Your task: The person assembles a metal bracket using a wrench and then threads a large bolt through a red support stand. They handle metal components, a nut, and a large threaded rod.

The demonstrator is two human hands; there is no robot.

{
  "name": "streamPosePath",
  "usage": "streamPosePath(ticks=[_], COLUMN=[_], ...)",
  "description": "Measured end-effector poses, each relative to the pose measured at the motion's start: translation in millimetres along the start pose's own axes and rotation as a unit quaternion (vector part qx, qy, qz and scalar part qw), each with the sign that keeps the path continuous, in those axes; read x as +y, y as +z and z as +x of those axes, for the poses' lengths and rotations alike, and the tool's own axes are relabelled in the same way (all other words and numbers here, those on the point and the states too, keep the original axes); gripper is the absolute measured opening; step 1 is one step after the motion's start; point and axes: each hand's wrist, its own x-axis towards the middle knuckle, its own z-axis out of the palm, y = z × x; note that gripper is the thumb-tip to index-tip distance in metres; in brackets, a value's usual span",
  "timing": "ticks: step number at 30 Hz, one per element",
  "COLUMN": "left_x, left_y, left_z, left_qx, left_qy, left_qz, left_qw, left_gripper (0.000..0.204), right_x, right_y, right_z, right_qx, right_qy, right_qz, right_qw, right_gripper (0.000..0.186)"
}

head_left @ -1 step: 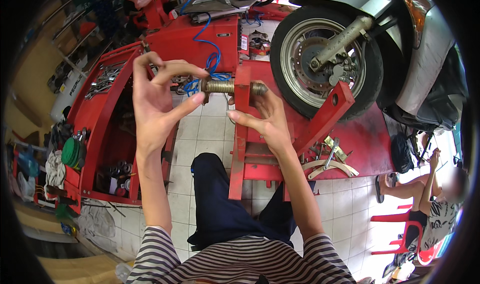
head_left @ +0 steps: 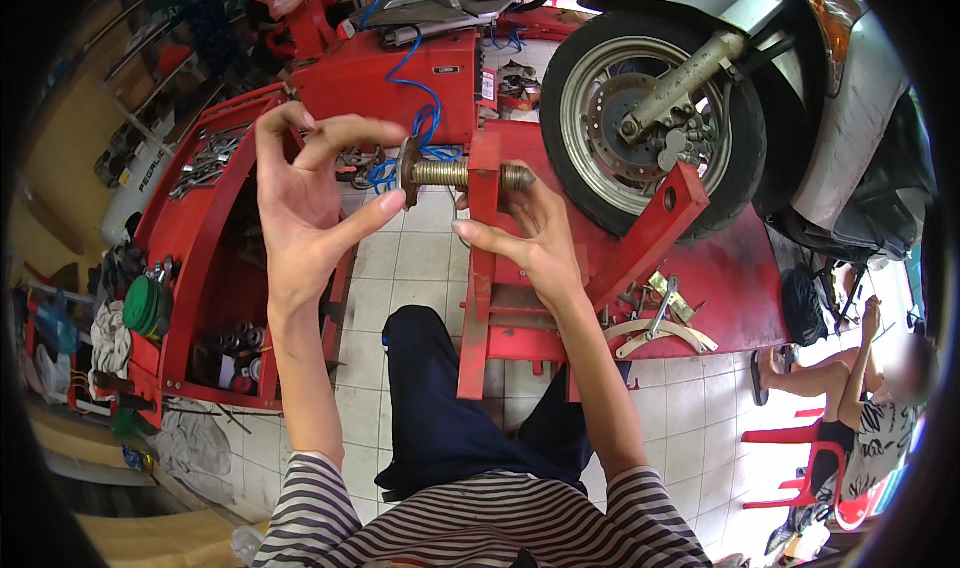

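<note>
A threaded metal bolt runs horizontally through a red upright bracket, with a worn round flange at its left end. My left hand is open around the flange, thumb and fingertips apart at its lower and upper edges; whether they touch it is unclear. My right hand is curled around the bracket just below the bolt, thumb across the front, other fingers partly hidden behind. A second slanted red arm with a hole near its top stands to the right.
A scooter's front wheel stands on the red lift platform, beside tools. Left are a red tool cart with wrenches, and a blue hose. A seated person on a red chair is at the right.
My left hand has shifted slightly left, its fingertips loosening at the flange, which now shows more. My right hand and the bracket look unchanged.
</note>
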Motion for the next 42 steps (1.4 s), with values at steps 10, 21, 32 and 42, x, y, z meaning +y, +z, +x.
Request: streamPosePath(ticks=[10, 21, 32, 42], left_x=[-7.0, -12.7, -15.1, -9.2], left_y=[4.9, 1.1, 9.0, 10.0], left_z=[-9.1, -15.2, -15.4, -12.8], left_qx=[-0.028, 0.005, 0.004, -0.008], left_qy=[-0.067, -0.241, -0.179, -0.030], left_qz=[0.022, 0.054, 0.003, -0.035], left_qw=[0.997, 0.969, 0.984, 0.999], left_gripper=[0.058, 0.055, 0.043, 0.042], right_x=[6.7, 8.3, 2.2, 8.7], right_y=[-2.5, -2.2, -1.7, -5.1], right_z=[1.5, 1.9, 0.1, -0.2], right_qx=[-0.009, -0.012, -0.007, -0.003], right_qy=[-0.023, 0.001, 0.000, -0.035], right_qz=[-0.018, -0.012, -0.001, -0.013], right_qw=[1.000, 1.000, 1.000, 0.999], right_gripper=[0.062, 0.063, 0.057, 0.057])
